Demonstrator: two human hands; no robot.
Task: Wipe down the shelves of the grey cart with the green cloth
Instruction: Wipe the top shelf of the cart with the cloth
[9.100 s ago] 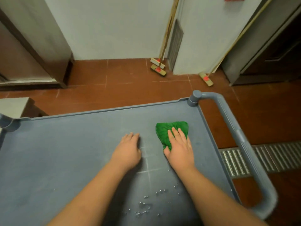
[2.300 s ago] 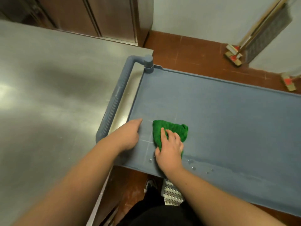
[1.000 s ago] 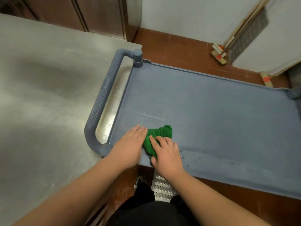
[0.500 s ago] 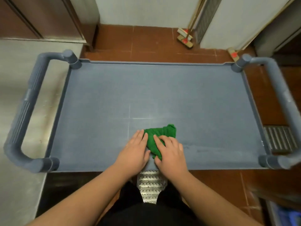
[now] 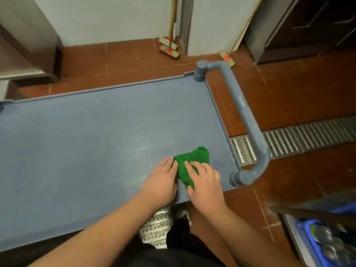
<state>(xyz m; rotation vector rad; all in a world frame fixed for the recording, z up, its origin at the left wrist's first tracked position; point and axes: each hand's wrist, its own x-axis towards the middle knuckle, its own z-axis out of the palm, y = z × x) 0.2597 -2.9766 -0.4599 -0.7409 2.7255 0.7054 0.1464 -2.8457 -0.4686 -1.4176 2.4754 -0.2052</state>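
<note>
Wiping the top shelf of the grey cart (image 5: 86,135), filling the left and centre of the frame. Mid-stroke, by the look of it, near the front edge at lower centre. Next move, likely: sweeping on toward the right rim, then down to the lower shelves, hidden from here. Cart handle (image 5: 248,120) curving at right, close to the stroke and liable to catch knuckles. Floor drain grate (image 5: 308,137) at right; brooms (image 5: 169,49) leaning at upper centre. Green cloth (image 5: 192,162) bunched on the shelf. Right hand (image 5: 204,182) flat, fingers spread, pressing it down; left hand (image 5: 161,180) flat, fingers together, touching its left edge.
</note>
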